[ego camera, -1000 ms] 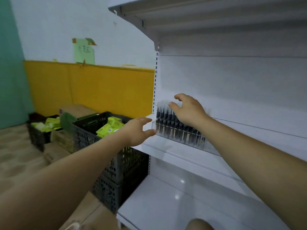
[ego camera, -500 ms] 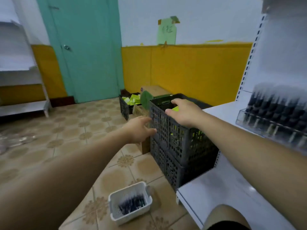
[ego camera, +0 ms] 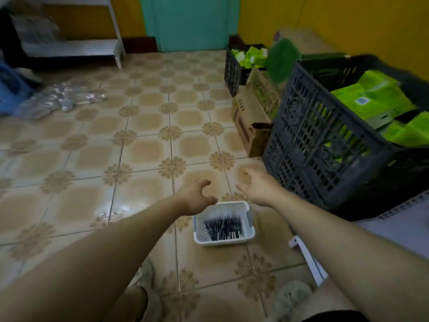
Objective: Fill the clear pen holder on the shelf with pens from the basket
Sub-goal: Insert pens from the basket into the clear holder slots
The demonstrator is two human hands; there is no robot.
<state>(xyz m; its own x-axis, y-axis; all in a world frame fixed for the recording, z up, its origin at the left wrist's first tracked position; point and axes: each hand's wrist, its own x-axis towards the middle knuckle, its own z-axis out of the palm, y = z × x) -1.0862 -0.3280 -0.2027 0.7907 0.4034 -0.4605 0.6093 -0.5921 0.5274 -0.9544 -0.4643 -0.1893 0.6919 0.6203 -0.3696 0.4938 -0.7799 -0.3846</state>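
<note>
A small white basket (ego camera: 250, 223) stands on the tiled floor below me, with several dark pens (ego camera: 222, 227) lying in it. My left hand (ego camera: 197, 196) hovers just above the basket's far left corner, fingers loosely curled and holding nothing. My right hand (ego camera: 257, 185) hangs above the basket's far right corner, fingers relaxed and empty. The clear pen holder and its shelf level are out of view.
A dark slatted crate (ego camera: 325, 145) with green packets stands to the right, a cardboard box (ego camera: 253, 117) and a second crate (ego camera: 232, 68) behind it. The white shelf's lowest board (ego camera: 399, 226) shows at right. My feet (ego camera: 290, 296) stand near the basket. Plastic wrapping (ego camera: 58, 101) lies far left.
My view swung from the shelf and pen holder down to the floor. Both hands left the holder, passed the crate and came down over the white basket.
</note>
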